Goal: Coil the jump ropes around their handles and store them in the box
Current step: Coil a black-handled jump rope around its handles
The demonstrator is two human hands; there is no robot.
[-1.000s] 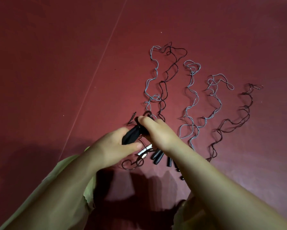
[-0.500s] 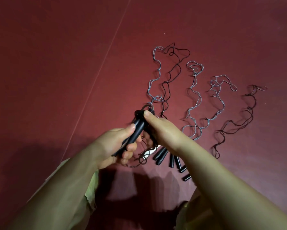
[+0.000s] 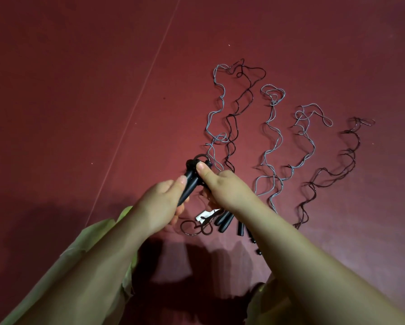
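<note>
Over a dark red floor my left hand (image 3: 160, 207) grips a pair of black jump rope handles (image 3: 189, 185), held slanted with their tops away from me. My right hand (image 3: 225, 188) pinches the top of these handles, thumb on a black loop of rope (image 3: 200, 158) there. Several more jump ropes lie stretched out beyond my hands: grey ones (image 3: 273, 137) and black ones (image 3: 348, 158), all wavy. Their black handles (image 3: 225, 222) lie bunched below my right wrist, partly hidden by it. No box is in view.
A small white tag (image 3: 202, 215) lies by the loose handles, with a curl of black rope (image 3: 192, 228) beside it. A thin pale seam (image 3: 136, 104) runs diagonally across the floor on the left. Yellow-green sleeves cover my upper arms at the bottom.
My hands have lifted the held handles slightly and turned them more upright. My right thumb has come onto the top where a rope loop now shows. The ropes on the floor lie unchanged.
</note>
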